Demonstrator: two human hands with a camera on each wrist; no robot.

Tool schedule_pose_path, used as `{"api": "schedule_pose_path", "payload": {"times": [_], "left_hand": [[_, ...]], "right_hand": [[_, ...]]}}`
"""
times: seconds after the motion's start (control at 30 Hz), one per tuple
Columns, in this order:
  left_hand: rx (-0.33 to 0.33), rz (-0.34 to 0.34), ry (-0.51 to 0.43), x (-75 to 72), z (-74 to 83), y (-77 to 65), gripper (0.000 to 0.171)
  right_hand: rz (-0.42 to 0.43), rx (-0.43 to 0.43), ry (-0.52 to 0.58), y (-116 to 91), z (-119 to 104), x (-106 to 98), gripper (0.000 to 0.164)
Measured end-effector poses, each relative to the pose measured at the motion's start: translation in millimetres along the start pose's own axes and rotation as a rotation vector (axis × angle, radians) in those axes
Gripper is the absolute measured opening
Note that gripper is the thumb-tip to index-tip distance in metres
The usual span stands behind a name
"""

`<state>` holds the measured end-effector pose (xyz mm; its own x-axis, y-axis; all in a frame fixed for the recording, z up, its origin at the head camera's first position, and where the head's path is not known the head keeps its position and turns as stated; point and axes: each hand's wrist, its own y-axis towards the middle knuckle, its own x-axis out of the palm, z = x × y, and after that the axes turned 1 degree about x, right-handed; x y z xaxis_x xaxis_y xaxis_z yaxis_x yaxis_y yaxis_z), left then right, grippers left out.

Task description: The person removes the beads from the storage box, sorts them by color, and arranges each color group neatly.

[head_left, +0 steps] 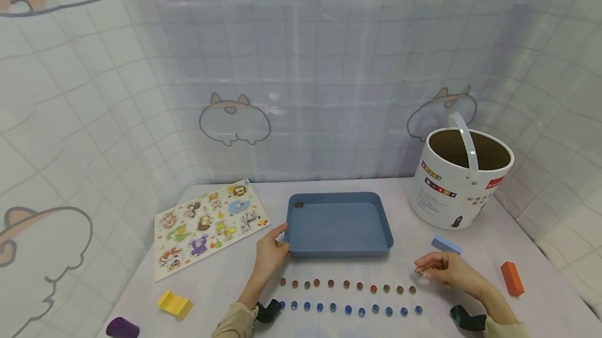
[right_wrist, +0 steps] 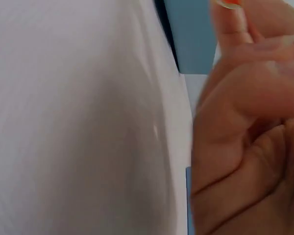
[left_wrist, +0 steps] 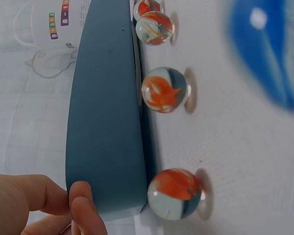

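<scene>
A blue-grey tray [head_left: 338,252] lies in the middle of the table. My left hand [head_left: 271,254] grips its left wall near the front corner, thumb and fingers on the rim. To the right of the tray my right hand [head_left: 447,271] pinches a marble [right_wrist: 230,4], of which only an orange and clear sliver shows between the fingertips. A row of orange-swirled marbles [left_wrist: 165,90] stretches along in front of the tray. Nearer to me runs a row of blue marbles [head_left: 348,310]. Something small and brownish [head_left: 298,205] sits in the tray's back left corner.
A white bucket [head_left: 437,199] with a handle stands at the back right. Close to the right hand are a blue block [head_left: 446,244] and an orange block [head_left: 512,279]. Leftward lie an animal sticker board [head_left: 211,239], a yellow block [head_left: 175,304] and a purple cylinder [head_left: 123,327].
</scene>
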<state>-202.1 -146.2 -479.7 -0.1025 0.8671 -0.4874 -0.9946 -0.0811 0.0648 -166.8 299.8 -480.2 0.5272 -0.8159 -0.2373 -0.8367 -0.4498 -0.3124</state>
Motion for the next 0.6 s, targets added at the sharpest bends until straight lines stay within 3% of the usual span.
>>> {"api": "schedule_pose_path", "payload": {"times": [0.2, 0.43, 0.6], "left_hand": [[-0.007, -0.002, 0.004, -0.2, -0.4, 0.0, 0.057], [-0.001, 0.004, 0.001, 0.0, -1.9, 0.6, 0.057], [0.002, 0.003, -0.002, -0.3, -1.3, 0.9, 0.057]], "right_hand": [[-0.106, 0.003, 0.035, -3.2, 5.2, 0.4, 0.039], [-0.185, -0.079, 0.026, -1.5, 8.6, -0.1, 0.035], [-0.135, -0.107, -0.035, -2.2, -2.5, -6.4, 0.039]]}}
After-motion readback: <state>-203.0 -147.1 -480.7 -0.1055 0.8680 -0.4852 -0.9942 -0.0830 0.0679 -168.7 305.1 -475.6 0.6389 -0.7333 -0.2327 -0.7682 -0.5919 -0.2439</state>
